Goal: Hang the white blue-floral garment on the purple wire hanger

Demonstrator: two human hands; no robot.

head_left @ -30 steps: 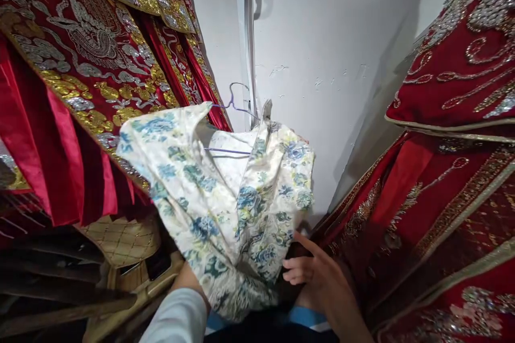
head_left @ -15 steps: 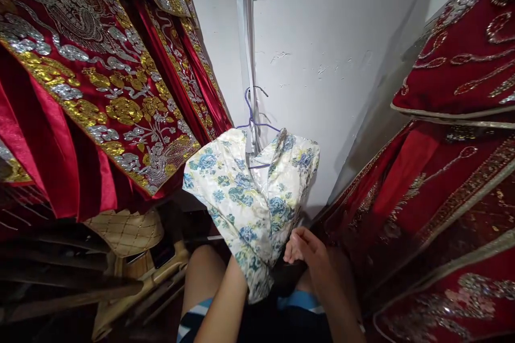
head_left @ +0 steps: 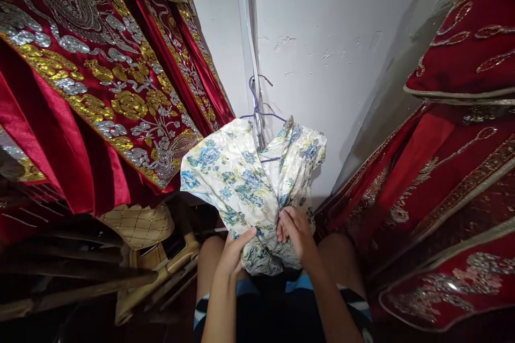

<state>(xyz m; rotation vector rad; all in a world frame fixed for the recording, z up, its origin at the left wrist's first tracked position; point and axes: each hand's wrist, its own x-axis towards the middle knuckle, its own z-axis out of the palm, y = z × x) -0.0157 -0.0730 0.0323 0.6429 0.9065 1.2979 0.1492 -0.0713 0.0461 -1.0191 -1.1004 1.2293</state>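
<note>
A white short-sleeved blouse (head_left: 241,182) with blue flowers hangs on a thin purple wire hanger (head_left: 256,111) in front of me. My left hand (head_left: 236,251) grips its lower left side, thumb on the front and the other fingers hidden behind the cloth. At the front overlap, my right hand (head_left: 295,233) pinches the fabric edge between thumb and curled fingers. The blouse's lower hem is bunched between both hands, above my lap.
Red garments with gold and silver sequins (head_left: 129,104) hang at the left, and more red beaded clothing (head_left: 386,182) hangs at the right. A pale wall (head_left: 322,27) stands behind the hanger. A wooden chair with a tan quilted cushion (head_left: 139,225) is at lower left.
My left hand has come out from under the blouse and now holds its lower left side. My right hand has moved up and left onto the front edge; the hem is gathered higher.
</note>
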